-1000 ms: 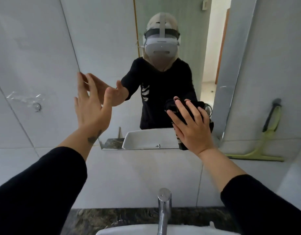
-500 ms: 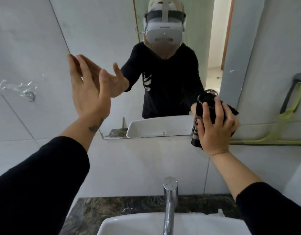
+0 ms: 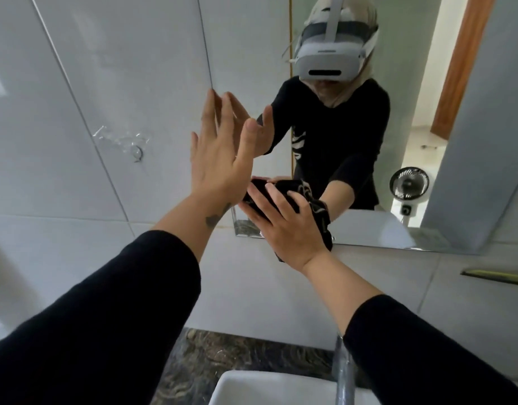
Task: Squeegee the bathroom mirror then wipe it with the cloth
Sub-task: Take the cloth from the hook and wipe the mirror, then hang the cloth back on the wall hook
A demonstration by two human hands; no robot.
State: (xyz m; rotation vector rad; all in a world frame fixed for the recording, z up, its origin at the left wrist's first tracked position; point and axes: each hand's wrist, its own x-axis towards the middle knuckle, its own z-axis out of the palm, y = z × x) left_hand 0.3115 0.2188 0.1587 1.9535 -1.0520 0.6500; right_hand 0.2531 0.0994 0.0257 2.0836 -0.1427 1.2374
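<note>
Soft daylight enters from the doorway at two o'clock; shadows stay faint, edges bow with wide-angle distortion, and the tap [image 3: 344,372] blurs.

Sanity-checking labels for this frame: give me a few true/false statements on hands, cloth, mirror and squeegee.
1. The right hand presses a black cloth against the mirror. True.
2. The left hand holds the squeegee. False: it is empty, fingers spread flat at the mirror's left edge.
3. The cloth is at the mirror's top. False: it is near the bottom left corner.
4. A tap stands over the basin. True.
</note>
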